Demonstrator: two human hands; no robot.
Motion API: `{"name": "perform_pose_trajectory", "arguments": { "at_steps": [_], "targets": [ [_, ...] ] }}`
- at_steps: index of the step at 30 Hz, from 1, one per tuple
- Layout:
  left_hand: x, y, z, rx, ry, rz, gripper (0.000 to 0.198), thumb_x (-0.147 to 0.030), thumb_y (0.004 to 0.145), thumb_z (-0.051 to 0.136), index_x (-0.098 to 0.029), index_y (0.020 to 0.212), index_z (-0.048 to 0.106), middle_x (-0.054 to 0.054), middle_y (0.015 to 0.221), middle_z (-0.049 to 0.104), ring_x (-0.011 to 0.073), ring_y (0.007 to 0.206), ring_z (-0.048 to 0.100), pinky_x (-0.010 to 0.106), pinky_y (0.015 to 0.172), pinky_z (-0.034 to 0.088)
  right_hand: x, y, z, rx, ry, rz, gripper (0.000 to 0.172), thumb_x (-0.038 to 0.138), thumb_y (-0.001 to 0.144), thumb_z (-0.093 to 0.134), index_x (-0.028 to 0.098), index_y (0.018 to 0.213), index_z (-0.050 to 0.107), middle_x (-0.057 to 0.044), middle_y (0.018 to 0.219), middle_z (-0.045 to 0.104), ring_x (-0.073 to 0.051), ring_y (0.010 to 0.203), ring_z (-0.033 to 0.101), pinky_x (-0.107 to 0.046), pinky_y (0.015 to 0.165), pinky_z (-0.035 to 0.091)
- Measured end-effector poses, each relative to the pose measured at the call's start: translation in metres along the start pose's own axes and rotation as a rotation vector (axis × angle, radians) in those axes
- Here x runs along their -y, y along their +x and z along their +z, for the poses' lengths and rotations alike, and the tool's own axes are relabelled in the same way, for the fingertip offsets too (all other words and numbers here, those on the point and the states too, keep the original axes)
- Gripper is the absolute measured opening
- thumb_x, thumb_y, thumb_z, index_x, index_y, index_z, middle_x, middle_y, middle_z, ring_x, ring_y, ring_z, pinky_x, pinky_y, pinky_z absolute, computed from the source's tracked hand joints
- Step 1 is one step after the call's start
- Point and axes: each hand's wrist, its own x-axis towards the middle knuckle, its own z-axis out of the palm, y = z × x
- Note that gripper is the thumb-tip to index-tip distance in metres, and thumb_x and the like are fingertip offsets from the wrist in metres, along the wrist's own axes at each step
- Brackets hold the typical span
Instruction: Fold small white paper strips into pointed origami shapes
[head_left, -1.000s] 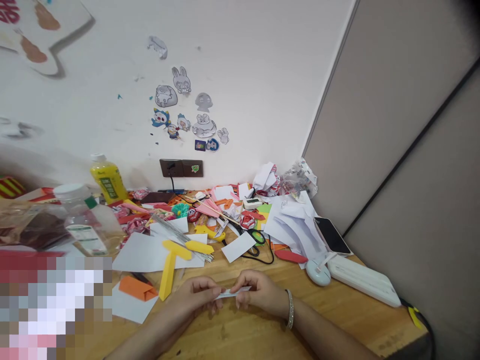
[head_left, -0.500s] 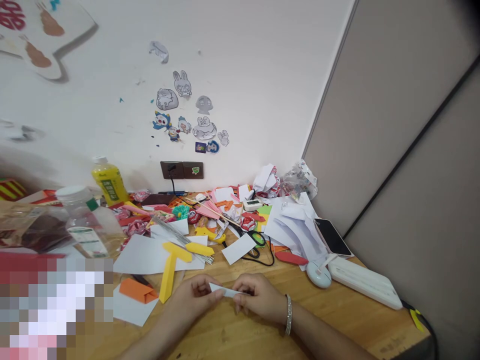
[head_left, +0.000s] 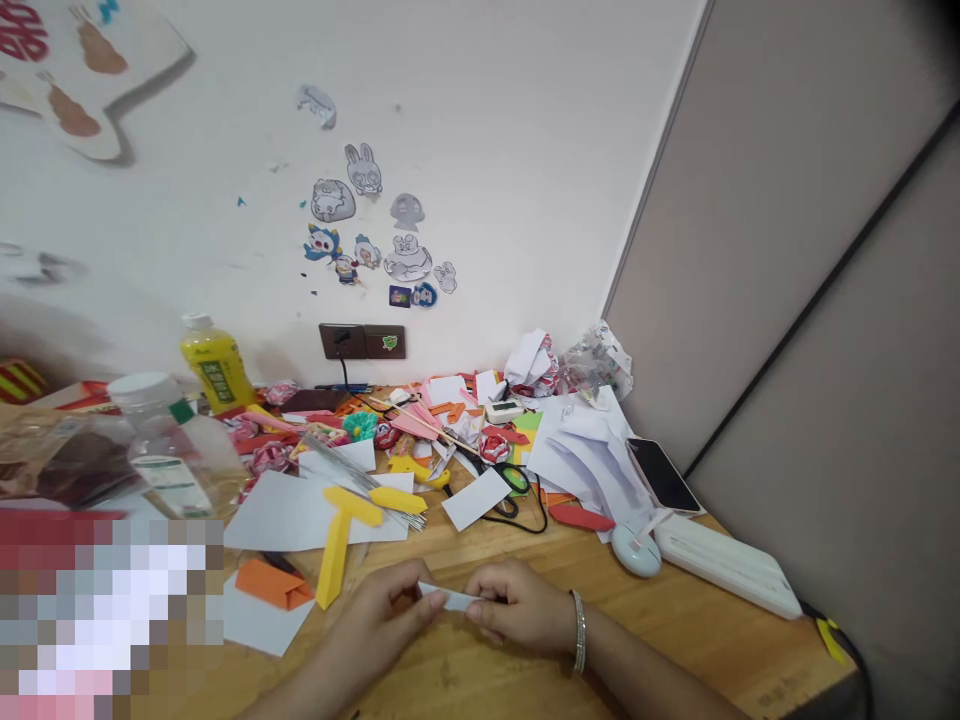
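Small white paper strip (head_left: 448,598) pinched between both hands, left hand (head_left: 382,612) at its left end, right hand (head_left: 517,608) (bracelet on wrist) at its right, low over the wooden desk (head_left: 675,620), yellow T-shaped paper (head_left: 341,535) just beyond

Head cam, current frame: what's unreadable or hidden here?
Head view: the white paper strip shows only its middle; left hand and right hand cover both ends, so its folds cannot be told.
Head view: the bottom-left corner is a pixelated block; whatever lies there is masked.
Head view: the label on the clear bottle is too small to read.
Head view: the wall cutout is cut off by the top-left edge.
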Motion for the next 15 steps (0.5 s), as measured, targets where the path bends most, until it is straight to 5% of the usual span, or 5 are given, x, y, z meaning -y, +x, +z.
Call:
{"name": "perform_pose_trajectory", "arguments": {
  "at_steps": [9,15],
  "targets": [
    [-0.01,-0.007,-0.014,0.105,0.303,0.226,0.031,-0.039,0.081,0.041,-0.018,0.063,0.054,0.0,0.067,0.054,0.0138,0.065,0.049,0.021,0.06,0.034,-0.002,0.0,-0.008,0.09,-0.231,-0.084,0.027,0.034,0.081,0.047,0.014,0.087,0.064,0.004,0.059,0.047,-0.007,0.053,0.038,-0.017,0.048,0.028],
    [0.0,-0.007,-0.011,0.15,0.352,0.202,0.038,-0.043,0.082,0.04,-0.018,0.062,0.059,0.0,0.061,0.055,0.0135,0.06,0.049,0.021,0.054,0.029,0.007,-0.002,-0.008,0.059,-0.258,-0.136,0.028,0.033,0.083,0.044,0.014,0.088,0.065,0.001,0.067,0.056,-0.01,0.061,0.046,-0.017,0.054,0.033]
  ]
}}
